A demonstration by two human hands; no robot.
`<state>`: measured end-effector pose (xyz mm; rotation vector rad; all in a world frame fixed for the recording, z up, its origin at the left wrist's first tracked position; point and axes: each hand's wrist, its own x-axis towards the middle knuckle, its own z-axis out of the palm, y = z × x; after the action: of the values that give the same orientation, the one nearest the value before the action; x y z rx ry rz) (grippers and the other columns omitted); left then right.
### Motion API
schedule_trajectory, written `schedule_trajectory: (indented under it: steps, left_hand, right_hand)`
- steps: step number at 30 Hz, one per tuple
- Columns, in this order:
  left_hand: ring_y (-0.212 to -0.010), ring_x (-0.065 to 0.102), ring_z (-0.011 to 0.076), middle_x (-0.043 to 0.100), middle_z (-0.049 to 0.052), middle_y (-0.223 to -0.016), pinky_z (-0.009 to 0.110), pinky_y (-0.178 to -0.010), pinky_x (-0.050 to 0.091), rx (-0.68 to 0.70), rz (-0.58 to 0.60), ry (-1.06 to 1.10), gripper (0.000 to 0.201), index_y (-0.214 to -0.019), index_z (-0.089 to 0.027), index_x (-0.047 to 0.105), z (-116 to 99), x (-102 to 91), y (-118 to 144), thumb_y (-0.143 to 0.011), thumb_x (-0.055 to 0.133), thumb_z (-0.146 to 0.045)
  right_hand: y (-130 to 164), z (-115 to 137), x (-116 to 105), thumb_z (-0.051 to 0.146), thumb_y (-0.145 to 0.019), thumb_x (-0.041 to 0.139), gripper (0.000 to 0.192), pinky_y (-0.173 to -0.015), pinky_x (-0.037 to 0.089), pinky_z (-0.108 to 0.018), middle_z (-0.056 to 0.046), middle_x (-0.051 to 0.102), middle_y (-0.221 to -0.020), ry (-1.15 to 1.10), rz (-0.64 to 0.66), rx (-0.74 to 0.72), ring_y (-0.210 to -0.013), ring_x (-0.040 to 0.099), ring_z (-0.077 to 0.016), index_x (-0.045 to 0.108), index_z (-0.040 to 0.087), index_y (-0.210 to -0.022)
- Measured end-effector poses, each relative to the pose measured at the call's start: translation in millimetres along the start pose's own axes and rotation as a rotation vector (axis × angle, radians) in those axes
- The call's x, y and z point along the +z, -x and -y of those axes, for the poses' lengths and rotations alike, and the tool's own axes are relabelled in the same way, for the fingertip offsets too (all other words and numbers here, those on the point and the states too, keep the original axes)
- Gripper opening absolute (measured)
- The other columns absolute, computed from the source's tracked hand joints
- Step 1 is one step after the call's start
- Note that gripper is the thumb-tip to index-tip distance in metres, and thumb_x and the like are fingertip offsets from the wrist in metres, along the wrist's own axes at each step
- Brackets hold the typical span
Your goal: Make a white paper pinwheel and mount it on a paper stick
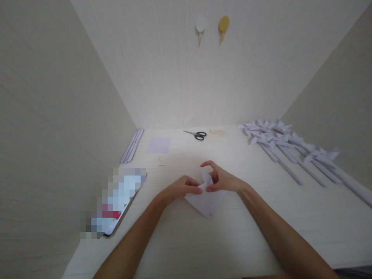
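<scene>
The left hand (181, 188) pinches the left edge of the folded paper (207, 201), fingers curled shut on it — the right hand (222, 180) grips a raised flap just beside it. The paper lies between both hands, touching each, its point toward the person.

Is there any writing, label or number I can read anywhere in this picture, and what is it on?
None can be read.
The flat item at the left edge of the table is blurred out; only pale blue and red patches show.
The folded paper pinched between the left hand and right hand is blank.
The scissors, the paper pinwheels and the two wall hooks show no print.
</scene>
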<state>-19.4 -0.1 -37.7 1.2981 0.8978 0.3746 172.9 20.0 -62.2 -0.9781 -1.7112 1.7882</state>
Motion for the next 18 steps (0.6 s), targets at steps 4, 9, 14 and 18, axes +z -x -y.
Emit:
schedule_trajectory:
  steps: [4,9,14,18]
  left_hand:
    - [-0.047,0.044,0.0096,0.055,0.000,-0.054,0.020,-0.045,0.027,0.019,-0.058,-0.093,0.018,-0.060,-0.013,0.063,5.9,4.3,-3.4,-0.057,0.058,-0.029]
    - [-0.046,0.042,0.0096,0.051,0.000,-0.052,0.020,-0.043,0.025,0.050,-0.109,-0.144,0.014,-0.057,-0.011,0.061,17.0,5.8,-10.7,-0.058,0.055,-0.025]
    - [-0.046,0.038,0.0086,0.046,-0.001,-0.050,0.020,-0.044,0.024,0.062,-0.150,-0.182,0.015,-0.057,-0.011,0.058,21.2,4.8,-13.3,-0.059,0.053,-0.025]
    - [-0.047,0.036,0.0082,0.044,-0.002,-0.050,0.020,-0.044,0.023,0.064,-0.152,-0.190,0.017,-0.058,-0.011,0.057,20.8,3.8,-13.5,-0.059,0.054,-0.027]
  right_hand:
    - [-0.8,0.9,3.8,0.011,-0.056,0.064,0.069,-0.041,0.038,-0.015,0.007,0.054,-0.064,-0.011,0.004,-0.023,-0.049,0.051,-0.0066,0.026,0.024,-0.112]
    - [-0.3,6.1,7.4,0.009,-0.054,0.064,0.072,-0.042,0.039,-0.014,0.005,0.051,-0.075,-0.063,0.000,-0.049,-0.052,0.052,-0.0053,0.025,0.027,-0.112]
    - [-1.0,7.8,9.5,0.009,-0.054,0.064,0.071,-0.038,0.036,-0.012,0.007,0.045,-0.074,-0.059,-0.039,-0.071,-0.048,0.048,-0.0027,0.026,0.028,-0.111]
    - [-3.0,4.7,9.7,0.009,-0.055,0.064,0.069,-0.036,0.033,-0.010,0.007,0.043,-0.076,-0.059,-0.071,-0.105,-0.046,0.046,-0.0008,0.026,0.028,-0.109]
